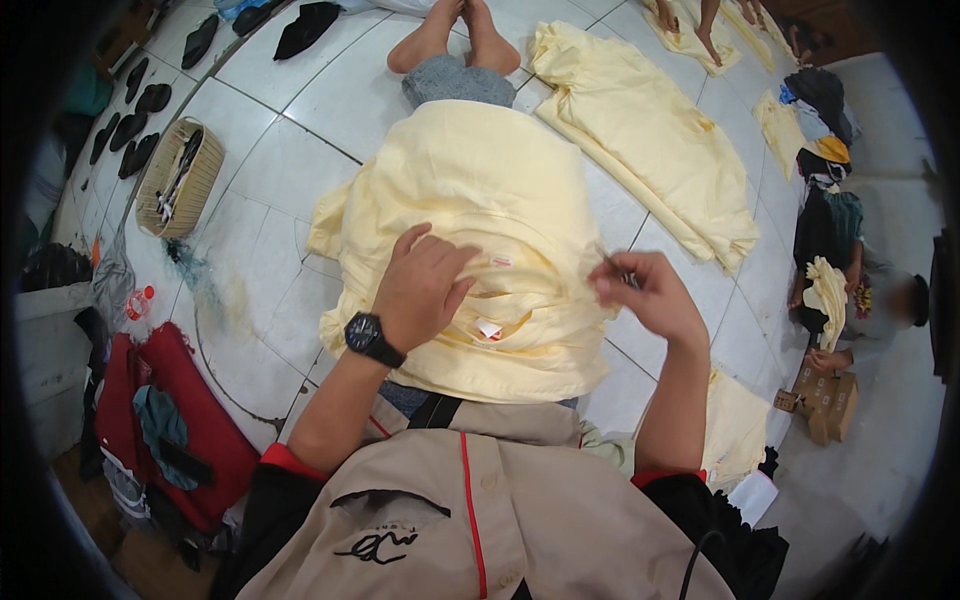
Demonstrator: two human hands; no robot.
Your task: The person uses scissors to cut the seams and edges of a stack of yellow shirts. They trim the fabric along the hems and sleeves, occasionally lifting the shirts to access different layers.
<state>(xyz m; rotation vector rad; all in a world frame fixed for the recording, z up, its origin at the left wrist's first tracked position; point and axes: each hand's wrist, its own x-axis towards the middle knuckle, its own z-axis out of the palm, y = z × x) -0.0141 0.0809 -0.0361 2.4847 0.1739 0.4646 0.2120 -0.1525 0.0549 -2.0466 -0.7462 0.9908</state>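
Note:
A pale yellow garment (470,160) lies spread over my lap and legs, with its neck opening and a small white-and-red label (489,328) toward me. My left hand (425,285) hovers over or rests on the cloth left of the opening; its fingers are curved and apart, with nothing seen in them. At the garment's right edge, my right hand (652,298) is closed on a small dark metal tool (624,276). It resembles thread snips, but blur and my fingers hide most of it.
A folded yellow garment stack (650,140) lies on the tiles beyond, at the right. A wicker basket (182,180), dark sandals (200,42) and a red cushion (180,420) are at the left. Another person (885,300) handles yellow cloth at the far right, near a cardboard box (828,402).

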